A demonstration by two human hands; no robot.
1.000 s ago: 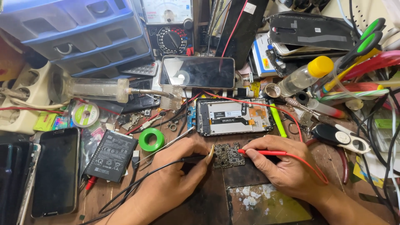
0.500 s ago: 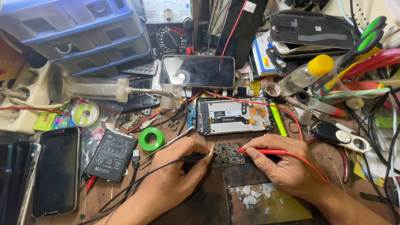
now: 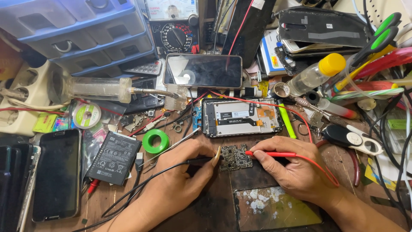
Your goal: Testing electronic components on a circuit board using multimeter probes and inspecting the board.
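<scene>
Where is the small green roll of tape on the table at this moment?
In the head view, the green tape roll lies left of centre on the wooden table, between the black phone battery and the left hand, apart from both.

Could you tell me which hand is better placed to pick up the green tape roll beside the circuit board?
Left hand: the tape roll lies just beyond it. The right hand sits across the board.

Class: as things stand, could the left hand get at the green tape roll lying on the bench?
Probably yes: the green tape roll lies just beyond the left hand, nothing on it, though that hand holds the black probe.
</scene>
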